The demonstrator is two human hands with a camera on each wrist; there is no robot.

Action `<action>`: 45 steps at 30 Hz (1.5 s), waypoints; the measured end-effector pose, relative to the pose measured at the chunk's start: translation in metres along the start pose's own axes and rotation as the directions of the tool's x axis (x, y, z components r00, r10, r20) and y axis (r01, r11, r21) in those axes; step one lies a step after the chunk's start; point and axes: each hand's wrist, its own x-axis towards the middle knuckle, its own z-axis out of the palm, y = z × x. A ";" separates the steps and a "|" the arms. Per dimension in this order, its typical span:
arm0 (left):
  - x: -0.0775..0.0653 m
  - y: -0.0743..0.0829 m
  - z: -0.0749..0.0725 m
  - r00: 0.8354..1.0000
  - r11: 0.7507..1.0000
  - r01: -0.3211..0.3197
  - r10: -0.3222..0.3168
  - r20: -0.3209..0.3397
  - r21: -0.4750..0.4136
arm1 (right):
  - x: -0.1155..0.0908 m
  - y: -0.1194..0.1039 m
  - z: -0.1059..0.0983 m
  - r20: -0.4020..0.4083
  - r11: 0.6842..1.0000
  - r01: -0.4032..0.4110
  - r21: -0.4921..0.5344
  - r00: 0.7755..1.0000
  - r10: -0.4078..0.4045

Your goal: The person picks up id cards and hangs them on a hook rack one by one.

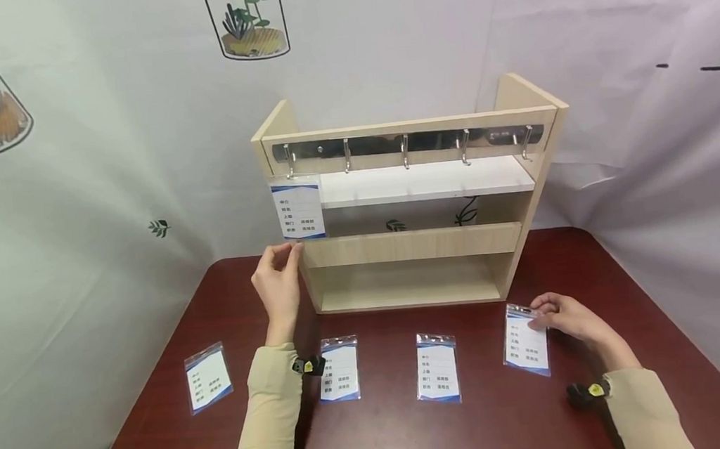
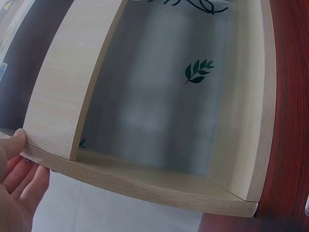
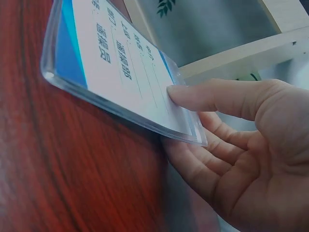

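Observation:
My right hand [image 1: 567,317] pinches a name badge in a clear plastic sleeve [image 1: 525,345] at its top end. In the right wrist view the thumb lies on the badge's printed face [image 3: 130,72] and the fingers are under it, with the badge tilted off the table. My left hand [image 1: 278,280] holds the left side panel of the wooden rack [image 1: 412,245], thumb on its front edge [image 2: 145,186], fingers at the outer side. Just above that hand, another badge [image 1: 298,212] hangs from the leftmost hook [image 1: 289,161].
Three more badges lie on the dark red table: one far left [image 1: 208,379], one beside the left sleeve [image 1: 340,370], one in the middle [image 1: 437,368]. Several metal hooks line the rack's metal strip [image 1: 373,146]. A printed cloth [image 1: 108,167] hangs behind.

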 end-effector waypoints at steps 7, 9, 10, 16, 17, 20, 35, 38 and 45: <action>0.003 0.003 0.001 1.000 1.000 -0.012 0.012 -0.008 0.010 | 0.004 -0.004 -0.002 -0.018 0.991 0.032 0.130 0.999 -0.030; 0.003 0.003 0.001 1.000 1.000 -0.011 0.011 -0.005 0.011 | 0.003 -0.005 -0.002 -0.030 0.988 0.051 0.148 0.998 -0.047; 0.002 0.003 0.001 1.000 1.000 -0.011 0.011 -0.004 0.010 | 0.002 -0.005 -0.002 -0.032 0.985 0.062 0.160 0.998 -0.057; 0.001 0.003 0.002 1.000 1.000 -0.016 0.016 0.004 0.007 | 0.000 -0.010 -0.004 -0.068 0.978 0.095 0.187 0.994 -0.083; 0.001 0.003 0.002 1.000 1.000 -0.015 0.015 0.002 0.009 | 0.000 -0.012 -0.005 -0.076 0.978 0.097 0.183 0.994 -0.084; 0.000 0.004 0.000 1.000 1.000 -0.013 0.013 -0.007 0.013 | 0.000 -0.018 -0.007 -0.100 0.980 0.096 0.174 0.992 -0.079; -0.002 0.001 0.000 1.000 1.000 -0.012 0.012 -0.001 0.016 | -0.004 -0.033 -0.006 -0.169 0.949 0.186 0.254 0.975 -0.146; -0.001 0.002 -0.001 1.000 1.000 -0.015 0.015 0.000 0.015 | -0.005 -0.039 -0.006 -0.175 0.949 0.197 0.248 0.972 -0.156; 0.000 0.001 -0.001 1.000 1.000 -0.019 0.019 0.006 0.016 | -0.009 -0.049 -0.003 -0.197 0.935 0.213 0.283 0.967 -0.161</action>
